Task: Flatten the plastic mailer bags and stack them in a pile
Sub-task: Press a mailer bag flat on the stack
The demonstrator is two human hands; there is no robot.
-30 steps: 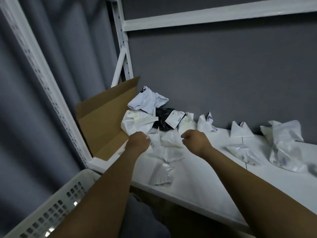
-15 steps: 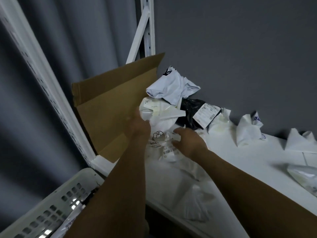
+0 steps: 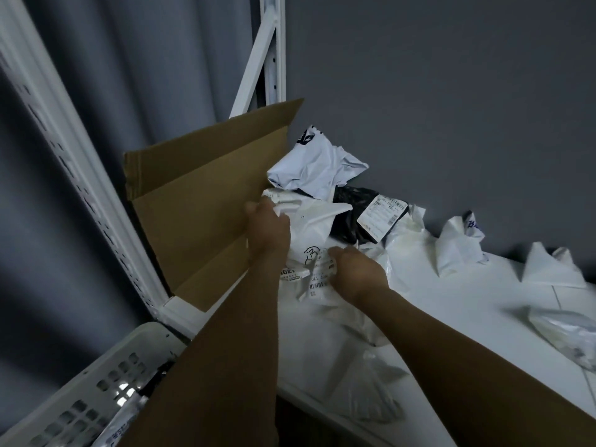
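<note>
White mailer bags [image 3: 309, 233], one black bag [image 3: 350, 208], brown cardboard [image 3: 196, 201].

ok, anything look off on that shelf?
Nothing damaged. The mailers lie crumpled in a heap against the cardboard, none flat yet; a black bag sits among the white ones. A clear bag lies at the shelf's front edge and could slip off.

The left hand [image 3: 268, 232] grips a crumpled white mailer bag [image 3: 314, 232] at its top, beside a cardboard box [image 3: 200, 204]; the right hand [image 3: 356, 274] pinches its labelled lower edge.
</note>
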